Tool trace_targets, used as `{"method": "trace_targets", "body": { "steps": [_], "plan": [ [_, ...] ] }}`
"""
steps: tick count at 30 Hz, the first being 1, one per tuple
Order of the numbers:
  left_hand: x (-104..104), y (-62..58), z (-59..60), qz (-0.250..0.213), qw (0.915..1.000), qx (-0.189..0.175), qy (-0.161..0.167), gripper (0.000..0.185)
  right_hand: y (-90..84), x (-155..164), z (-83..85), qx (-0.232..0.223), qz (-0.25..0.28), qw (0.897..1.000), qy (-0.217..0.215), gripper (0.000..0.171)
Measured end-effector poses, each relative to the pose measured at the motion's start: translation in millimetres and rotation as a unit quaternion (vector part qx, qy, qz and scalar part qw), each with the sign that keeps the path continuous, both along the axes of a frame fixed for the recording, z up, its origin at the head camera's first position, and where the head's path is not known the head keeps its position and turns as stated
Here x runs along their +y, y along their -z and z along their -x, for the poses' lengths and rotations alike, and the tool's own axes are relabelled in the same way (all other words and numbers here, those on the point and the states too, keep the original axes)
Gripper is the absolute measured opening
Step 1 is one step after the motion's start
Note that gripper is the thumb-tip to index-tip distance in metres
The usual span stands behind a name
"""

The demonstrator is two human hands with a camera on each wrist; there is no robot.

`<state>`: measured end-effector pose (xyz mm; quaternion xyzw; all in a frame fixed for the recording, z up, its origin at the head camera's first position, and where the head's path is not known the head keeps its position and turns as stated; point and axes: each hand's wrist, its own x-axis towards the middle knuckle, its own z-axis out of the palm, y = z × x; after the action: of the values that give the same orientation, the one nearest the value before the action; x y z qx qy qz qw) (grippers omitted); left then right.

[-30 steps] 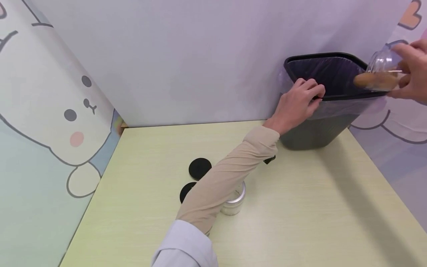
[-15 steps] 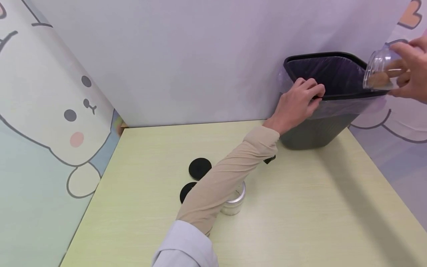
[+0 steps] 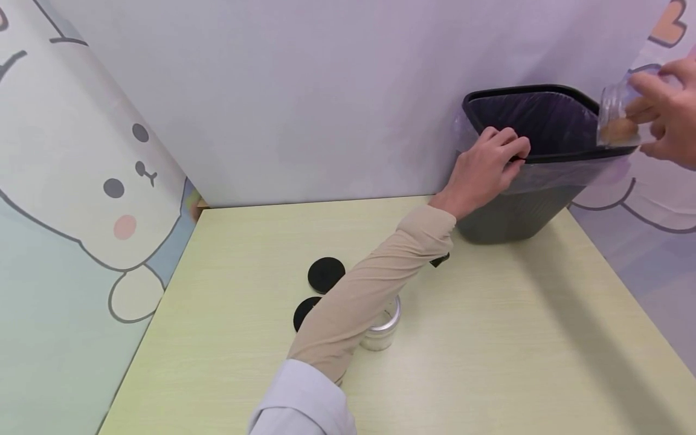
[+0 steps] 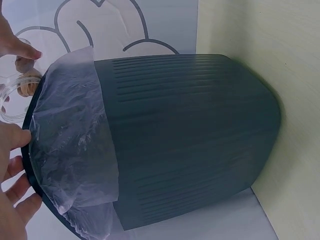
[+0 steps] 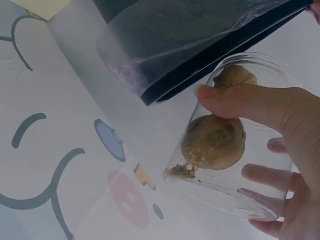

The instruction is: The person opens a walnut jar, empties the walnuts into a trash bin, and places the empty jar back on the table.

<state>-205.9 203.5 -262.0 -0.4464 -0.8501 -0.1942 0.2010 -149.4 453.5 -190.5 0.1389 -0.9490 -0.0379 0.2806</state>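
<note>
Setting: pale yellow-green wooden bench [image 3: 489,338] set in a corner of cartoon-bear wall panels [image 3: 81,181].
Bin: dark ribbed plastic waste bin [image 3: 522,205] with a clear liner, at the far right of the bench, tipped so its mouth faces right and towards the person.
Left hand: left hand [image 3: 486,166] grips the bin's near rim, fingers [image 3: 511,145] curled over the edge.
Right hand: right hand [image 3: 666,121] grips a clear plastic jar [image 3: 620,118], thumb and fingers wrapped round it.
Jar: tilted, its mouth towards the bin's opening, just above the right edge of the rim; brown lumps [image 5: 215,140] and crumbs inside.
Key relation: bin mouth lies left of and below the jar; the jar's long axis slopes down towards it.
Elsewhere: two black round lids [image 3: 326,275] and a second clear jar [image 3: 383,329] lie near the left sleeve.
</note>
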Motion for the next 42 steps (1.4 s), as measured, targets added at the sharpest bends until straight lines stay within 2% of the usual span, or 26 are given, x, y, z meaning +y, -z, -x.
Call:
{"method": "trace_targets", "body": {
  "steps": [7, 16, 26, 31, 33, 37, 40, 42],
  "plan": [
    [0.3, -0.5, -0.5, -0.001, 1.0, -0.004, 0.0, 0.016, 2.1, 4.2, 2.5, 0.01, 0.001, 0.999, 0.039, 0.104],
    [-0.3, 0.1, -0.6, -0.003, 1.0, -0.005, 0.001, 0.016, 3.1, 6.2, 4.2, 0.021, 0.034, 0.999, 0.003, 0.103],
    [-0.5, -0.4, -0.9, -0.005, 1.0, -0.002, 0.003, 0.017, 3.6, 6.8, 4.7, 0.022, 0.016, 0.999, 0.019, 0.104],
    [-0.4, -0.1, -0.9, -0.003, 1.0, -0.004, 0.005, 0.017, 2.7, 5.9, 5.4, 0.02, 0.018, 1.0, 0.009, 0.104],
    [-0.4, -0.2, -0.9, -0.002, 1.0, -0.006, 0.005, 0.017, -0.1, 6.1, 7.2, 0.022, 0.016, 1.0, -0.012, 0.102],
    [0.6, -0.9, -1.1, -0.001, 0.9999, -0.013, 0.007, 0.017, -9.9, 3.8, 10.8, 0.009, -0.035, 0.999, -0.022, 0.102],
    [2.4, -0.4, -1.9, -0.001, 0.9998, -0.019, 0.008, 0.017, -15.1, -0.8, 11.4, 0.0, -0.094, 0.996, 0.002, 0.102],
    [3.5, 0.3, -2.6, 0.0, 0.9997, -0.021, 0.008, 0.017, -15.8, -3.8, 11.6, 0.009, -0.133, 0.991, 0.004, 0.103]
  ]
}}
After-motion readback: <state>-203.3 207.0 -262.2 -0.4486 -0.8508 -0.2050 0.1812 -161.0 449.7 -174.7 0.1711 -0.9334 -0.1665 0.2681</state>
